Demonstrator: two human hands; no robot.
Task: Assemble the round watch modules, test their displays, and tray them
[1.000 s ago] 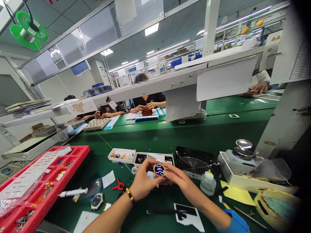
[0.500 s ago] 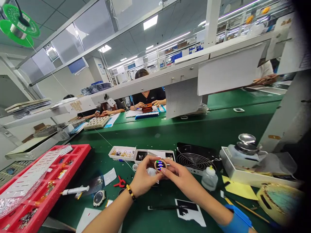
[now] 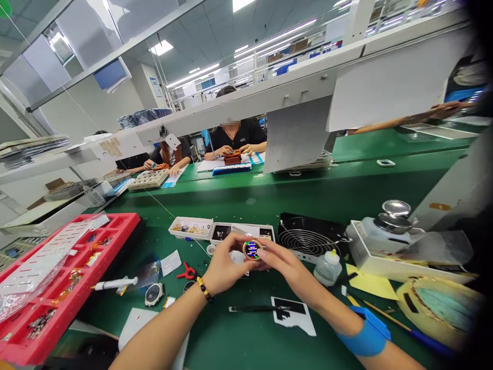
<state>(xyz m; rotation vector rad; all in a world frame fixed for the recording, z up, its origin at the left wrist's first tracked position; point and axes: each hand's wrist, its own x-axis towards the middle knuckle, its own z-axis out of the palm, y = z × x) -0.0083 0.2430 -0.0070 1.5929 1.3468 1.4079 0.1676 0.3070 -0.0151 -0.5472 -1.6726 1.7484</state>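
A small round smartwatch point(image 3: 251, 250) with a gold-coloured rim is held up above the green bench. Lines of coloured text glow on its dark screen. My left hand point(image 3: 224, 261) has its fingers and thumb closed around the left side of the watch. From the other side, my right hand point(image 3: 284, 261) grips it too, with the thumb at the right edge of the screen. Behind the hands stand two small white boxes, one with gold-coloured rings point(image 3: 191, 226). Below the hands, black tweezers point(image 3: 250, 309) lie partly over a white card with a black patch point(image 3: 295, 317).
A red compartment tray point(image 3: 119, 226) fills the left. Near it lie a syringe point(image 3: 115, 283), a watch case point(image 3: 154, 294) and a red clamp point(image 3: 186, 271). To the right are a black fan point(image 3: 308, 239), a clear bottle point(image 3: 327, 268) and a white bin point(image 3: 370, 252). People sit across the bench.
The camera view has shifted a little, so the bench things sit slightly higher in it. Both hands still hold the watch, and the coloured lines on its screen look different.
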